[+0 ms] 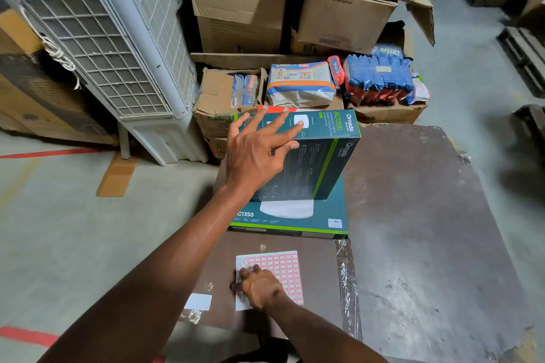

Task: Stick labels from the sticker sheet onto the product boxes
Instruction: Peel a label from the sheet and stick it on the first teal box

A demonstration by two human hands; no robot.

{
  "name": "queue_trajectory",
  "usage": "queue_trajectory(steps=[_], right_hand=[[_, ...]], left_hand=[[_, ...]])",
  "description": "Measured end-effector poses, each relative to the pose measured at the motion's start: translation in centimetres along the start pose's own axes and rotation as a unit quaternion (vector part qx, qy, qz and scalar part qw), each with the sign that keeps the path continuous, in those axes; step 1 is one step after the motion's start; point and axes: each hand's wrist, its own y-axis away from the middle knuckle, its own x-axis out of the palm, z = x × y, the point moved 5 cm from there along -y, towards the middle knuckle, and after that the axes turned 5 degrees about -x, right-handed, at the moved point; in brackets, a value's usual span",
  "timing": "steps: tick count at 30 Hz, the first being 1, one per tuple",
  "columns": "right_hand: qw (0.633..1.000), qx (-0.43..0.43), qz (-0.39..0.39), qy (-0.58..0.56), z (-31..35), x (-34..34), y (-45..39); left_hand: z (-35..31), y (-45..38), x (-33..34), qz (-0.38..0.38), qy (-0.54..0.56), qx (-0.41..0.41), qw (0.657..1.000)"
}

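Note:
A teal product box (321, 156) stands upright on top of a second teal box (295, 219) that lies flat on a brown board. My left hand (259, 150) reaches over the upright box with fingers spread, fingertips touching its top face. Nearer to me lies a white sticker sheet (280, 271) with rows of pink-edged labels. My right hand (259, 286) rests on the sheet's left part, fingers bent down onto the labels; whether a label is pinched I cannot tell.
The brown board (413, 215) on the floor has taped edges and a small white slip (198, 301) at its near left. Behind the boxes stand cardboard cartons (236, 9) and packaged goods (300, 82). A white air cooler (118, 47) stands at the left.

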Motion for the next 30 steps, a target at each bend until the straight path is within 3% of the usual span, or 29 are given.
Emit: queue_trajectory(steps=[9,19,26,30], right_hand=[[0.999,0.001,-0.026,0.041,0.5,-0.4,-0.5],[0.999,0.012,-0.042,0.01,0.4,-0.5,-0.6],[0.995,0.037,-0.058,-0.073,-0.1,-1.5,-0.1],[0.969,0.077,-0.14,-0.188,-2.3,-2.6,1.2]], left_hand=[[0.0,0.1,0.1,-0.001,0.001,0.001,1.0],[0.1,0.1,0.1,-0.005,0.002,0.002,1.0],[0.2,0.0,0.2,0.0,0.01,-0.002,1.0],[0.3,-0.1,0.2,-0.003,0.013,-0.001,1.0]])
